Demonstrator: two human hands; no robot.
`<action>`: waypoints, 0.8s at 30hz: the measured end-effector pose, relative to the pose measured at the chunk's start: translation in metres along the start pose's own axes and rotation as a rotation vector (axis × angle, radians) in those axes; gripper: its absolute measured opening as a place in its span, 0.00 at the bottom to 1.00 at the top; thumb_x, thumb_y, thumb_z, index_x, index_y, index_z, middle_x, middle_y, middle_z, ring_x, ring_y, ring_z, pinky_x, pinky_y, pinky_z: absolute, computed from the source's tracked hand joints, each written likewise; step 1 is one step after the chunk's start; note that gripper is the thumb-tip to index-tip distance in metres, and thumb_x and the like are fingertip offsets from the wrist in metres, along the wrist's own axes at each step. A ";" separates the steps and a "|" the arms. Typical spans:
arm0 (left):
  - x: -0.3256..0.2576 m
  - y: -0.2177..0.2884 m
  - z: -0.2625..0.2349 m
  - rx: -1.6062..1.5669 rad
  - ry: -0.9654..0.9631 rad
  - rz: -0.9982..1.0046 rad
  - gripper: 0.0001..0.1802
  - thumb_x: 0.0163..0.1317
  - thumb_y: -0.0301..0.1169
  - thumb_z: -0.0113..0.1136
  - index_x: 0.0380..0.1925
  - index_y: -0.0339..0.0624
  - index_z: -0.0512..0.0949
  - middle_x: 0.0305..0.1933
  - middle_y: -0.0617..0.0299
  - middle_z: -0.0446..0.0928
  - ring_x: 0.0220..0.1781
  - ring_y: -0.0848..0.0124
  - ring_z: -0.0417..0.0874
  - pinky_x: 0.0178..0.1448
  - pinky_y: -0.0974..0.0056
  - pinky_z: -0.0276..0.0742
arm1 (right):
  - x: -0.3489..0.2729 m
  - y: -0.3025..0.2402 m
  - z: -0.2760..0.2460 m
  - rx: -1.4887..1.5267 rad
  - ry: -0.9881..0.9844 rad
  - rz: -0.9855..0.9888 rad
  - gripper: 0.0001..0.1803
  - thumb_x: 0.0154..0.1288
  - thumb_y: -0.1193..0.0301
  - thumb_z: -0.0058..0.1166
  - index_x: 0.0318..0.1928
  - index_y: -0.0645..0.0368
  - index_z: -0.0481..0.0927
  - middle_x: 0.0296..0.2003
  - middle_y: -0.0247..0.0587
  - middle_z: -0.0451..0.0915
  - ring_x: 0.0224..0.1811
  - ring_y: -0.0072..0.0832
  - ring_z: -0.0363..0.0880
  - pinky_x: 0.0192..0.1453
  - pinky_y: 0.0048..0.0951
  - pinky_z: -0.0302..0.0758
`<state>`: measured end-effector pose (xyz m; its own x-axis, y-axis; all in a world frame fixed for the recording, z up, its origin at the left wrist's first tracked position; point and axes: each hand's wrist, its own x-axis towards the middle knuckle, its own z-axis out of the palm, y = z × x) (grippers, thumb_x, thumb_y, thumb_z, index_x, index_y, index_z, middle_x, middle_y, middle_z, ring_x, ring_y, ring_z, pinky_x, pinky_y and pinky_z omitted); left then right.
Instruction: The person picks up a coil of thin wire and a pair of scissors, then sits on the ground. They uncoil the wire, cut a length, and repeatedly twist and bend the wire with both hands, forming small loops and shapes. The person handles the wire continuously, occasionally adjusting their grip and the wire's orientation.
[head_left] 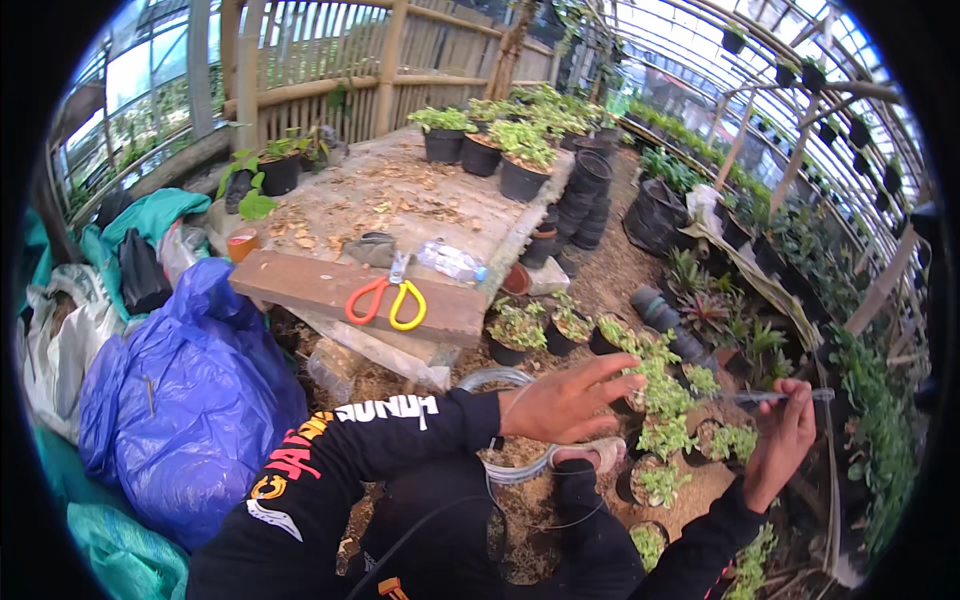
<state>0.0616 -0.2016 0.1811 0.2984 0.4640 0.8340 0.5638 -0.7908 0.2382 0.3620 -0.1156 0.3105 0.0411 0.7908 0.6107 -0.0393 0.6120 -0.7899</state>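
My left hand [575, 402] reaches out with its fingers stretched and apart, beside a leafy light-green potted plant [660, 385]. Whether its fingertips touch the leaves I cannot tell. On the far side of that plant, my right hand [785, 440] pinches a slim grey tool [745, 397] lying sideways, its narrow end pointing at the leaves. Its exact kind is not clear. More small plants in black pots stand around it, among them a variegated one [518, 328] and a low one [660, 483].
Red-and-yellow-handled scissors [388, 302] lie on a wooden plank [300, 290] at the table's [330, 205] near edge, by a clear plastic bottle [450, 260]. A blue plastic bag [190, 400] bulges at left. Coiled wire [515, 470] lies by my foot. Stacked black pots [585, 200] stand beyond.
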 end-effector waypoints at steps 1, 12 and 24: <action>-0.017 -0.006 -0.001 -0.005 -0.142 0.015 0.38 0.65 0.26 0.66 0.74 0.40 0.64 0.72 0.42 0.65 0.67 0.42 0.75 0.65 0.49 0.79 | 0.013 -0.001 -0.014 0.145 0.007 0.056 0.19 0.82 0.56 0.52 0.47 0.61 0.82 0.40 0.36 0.84 0.36 0.17 0.79 0.41 0.20 0.79; -0.164 -0.139 0.037 -0.639 -0.070 -1.499 0.13 0.71 0.34 0.56 0.46 0.38 0.83 0.38 0.40 0.84 0.39 0.41 0.86 0.43 0.47 0.82 | 0.065 -0.001 -0.064 0.532 0.125 0.246 0.17 0.77 0.58 0.59 0.50 0.59 0.80 0.40 0.36 0.84 0.37 0.21 0.81 0.45 0.23 0.85; -0.133 -0.068 -0.023 -0.469 0.047 -1.404 0.15 0.78 0.32 0.53 0.59 0.38 0.79 0.46 0.56 0.86 0.44 0.64 0.88 0.50 0.61 0.83 | 0.084 -0.030 -0.075 0.232 0.201 0.013 0.18 0.80 0.58 0.55 0.48 0.63 0.82 0.39 0.38 0.84 0.34 0.20 0.82 0.43 0.23 0.86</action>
<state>-0.0346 -0.2185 0.0653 -0.2969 0.9345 -0.1963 0.0663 0.2252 0.9720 0.4414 -0.0684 0.3810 0.2347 0.7951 0.5592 -0.2673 0.6059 -0.7493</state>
